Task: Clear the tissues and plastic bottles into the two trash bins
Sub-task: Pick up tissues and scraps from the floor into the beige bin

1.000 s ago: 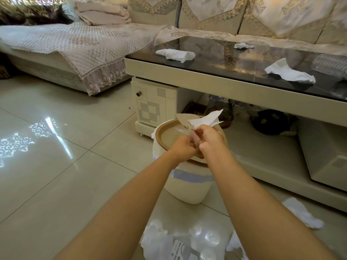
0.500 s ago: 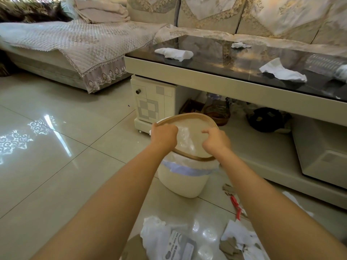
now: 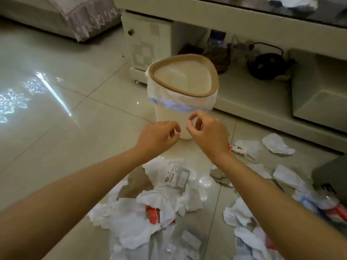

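Observation:
A cream trash bin [image 3: 169, 117] with a tan rim and a white liner stands on the floor in front of the coffee table. My left hand [image 3: 157, 136] and my right hand [image 3: 208, 132] hover side by side just in front of the bin, below its rim. Both have loosely curled fingers and hold nothing. A pile of crumpled tissues and wrappers [image 3: 142, 218] lies on the floor under my forearms. More tissues [image 3: 276, 145] lie to the right. A plastic bottle [image 3: 216, 41] stands on the table's lower shelf.
The cream coffee table [image 3: 225, 14] runs behind the bin, with a black kettle [image 3: 266, 66] on its lower shelf. A dark grey object [image 3: 330, 175] sits at the right edge. Glossy tiled floor [image 3: 56, 119] stretches to the left, up to a covered sofa.
The tissue my hands held over the bin is gone from them. Both hands came off the bin's rim and dropped lower. The view tilted down to the littered floor.

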Action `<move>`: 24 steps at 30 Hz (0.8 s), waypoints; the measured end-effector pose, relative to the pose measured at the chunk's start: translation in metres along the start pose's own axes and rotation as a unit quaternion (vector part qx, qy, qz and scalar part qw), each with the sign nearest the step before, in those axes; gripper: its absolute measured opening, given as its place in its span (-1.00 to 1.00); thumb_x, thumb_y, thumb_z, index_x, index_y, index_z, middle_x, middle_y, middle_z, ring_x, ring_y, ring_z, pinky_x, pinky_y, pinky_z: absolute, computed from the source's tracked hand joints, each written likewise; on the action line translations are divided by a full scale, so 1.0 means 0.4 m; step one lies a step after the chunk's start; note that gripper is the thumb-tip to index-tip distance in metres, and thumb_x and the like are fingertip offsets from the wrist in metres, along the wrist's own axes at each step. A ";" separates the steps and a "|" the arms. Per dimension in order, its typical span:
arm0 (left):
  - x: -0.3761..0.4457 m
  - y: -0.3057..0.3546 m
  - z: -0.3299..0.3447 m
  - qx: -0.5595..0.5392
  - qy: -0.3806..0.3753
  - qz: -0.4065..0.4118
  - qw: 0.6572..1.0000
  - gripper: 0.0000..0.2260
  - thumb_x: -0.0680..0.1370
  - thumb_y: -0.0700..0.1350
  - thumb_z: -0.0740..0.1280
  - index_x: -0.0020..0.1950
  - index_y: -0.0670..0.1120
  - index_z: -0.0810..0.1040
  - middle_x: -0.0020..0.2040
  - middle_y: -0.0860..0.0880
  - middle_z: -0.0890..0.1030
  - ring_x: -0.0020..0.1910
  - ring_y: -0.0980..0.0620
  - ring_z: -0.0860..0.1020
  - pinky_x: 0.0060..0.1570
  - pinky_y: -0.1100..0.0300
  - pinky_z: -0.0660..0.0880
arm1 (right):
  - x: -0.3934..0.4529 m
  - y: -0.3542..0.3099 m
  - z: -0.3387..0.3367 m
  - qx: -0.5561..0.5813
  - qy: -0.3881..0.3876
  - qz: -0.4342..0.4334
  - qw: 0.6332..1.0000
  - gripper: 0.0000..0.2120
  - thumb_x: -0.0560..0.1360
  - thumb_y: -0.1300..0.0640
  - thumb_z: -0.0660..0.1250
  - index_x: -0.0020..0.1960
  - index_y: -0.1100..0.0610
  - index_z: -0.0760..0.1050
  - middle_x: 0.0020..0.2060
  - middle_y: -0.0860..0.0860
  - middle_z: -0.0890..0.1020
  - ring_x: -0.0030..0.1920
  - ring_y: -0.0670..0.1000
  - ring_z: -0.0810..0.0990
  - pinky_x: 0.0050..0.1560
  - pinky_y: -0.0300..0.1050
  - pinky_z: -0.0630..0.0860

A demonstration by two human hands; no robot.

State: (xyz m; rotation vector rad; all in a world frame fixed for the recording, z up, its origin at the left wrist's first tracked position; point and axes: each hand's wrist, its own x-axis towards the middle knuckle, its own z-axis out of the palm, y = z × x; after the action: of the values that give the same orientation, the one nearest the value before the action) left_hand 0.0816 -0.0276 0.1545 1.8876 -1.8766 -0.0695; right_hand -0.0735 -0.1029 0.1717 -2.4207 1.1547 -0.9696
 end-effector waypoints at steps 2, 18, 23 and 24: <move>-0.062 -0.016 0.038 0.022 -0.055 -0.038 0.998 -0.84 0.55 0.04 0.28 0.08 0.05 0.54 -0.17 0.12 0.59 -0.23 0.09 0.55 -0.32 0.24 0.40 | -0.079 0.011 0.027 -0.008 -0.038 0.023 0.999 -0.94 0.48 0.07 0.33 -0.10 0.04 0.56 -0.44 -0.12 0.49 -0.45 -0.07 0.46 -0.46 -0.15 0.42; -0.230 -0.140 0.300 0.120 -0.401 -0.130 0.899 -0.09 0.43 0.01 0.47 0.56 0.08 -0.10 0.41 -0.12 0.28 0.26 -0.17 0.44 0.10 -0.03 0.50 | -0.368 0.101 0.137 -0.098 -0.252 0.052 0.961 -0.70 0.51 0.08 0.28 0.24 -0.01 0.55 0.13 -0.04 0.64 -0.05 0.07 0.65 -0.22 -0.10 0.51; -0.268 -0.102 0.333 0.110 -0.413 -0.147 0.892 -0.44 0.48 -0.12 0.41 0.40 -0.10 0.23 0.23 -0.14 0.42 0.14 -0.13 0.50 -0.01 0.03 0.50 | -0.387 0.103 0.137 -0.125 -0.330 0.059 0.934 -0.53 0.52 -0.10 0.26 0.40 -0.05 0.36 0.33 -0.09 0.48 0.18 0.04 0.54 -0.04 -0.09 0.50; -0.274 -0.097 0.334 0.111 -0.411 -0.149 0.893 -0.58 0.52 -0.14 0.34 0.33 -0.11 0.30 0.18 -0.13 0.46 0.10 -0.12 0.52 -0.05 0.07 0.48 | -0.389 0.103 0.139 -0.129 -0.348 0.062 0.927 -0.48 0.50 -0.13 0.27 0.43 -0.06 0.30 0.37 -0.10 0.42 0.23 0.03 0.49 -0.01 -0.09 0.49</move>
State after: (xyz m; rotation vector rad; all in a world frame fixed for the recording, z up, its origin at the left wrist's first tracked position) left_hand 0.0631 0.0362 -0.0097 2.5519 -2.1185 -0.9221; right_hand -0.1296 -0.0107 0.0400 -2.5039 1.1740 0.1156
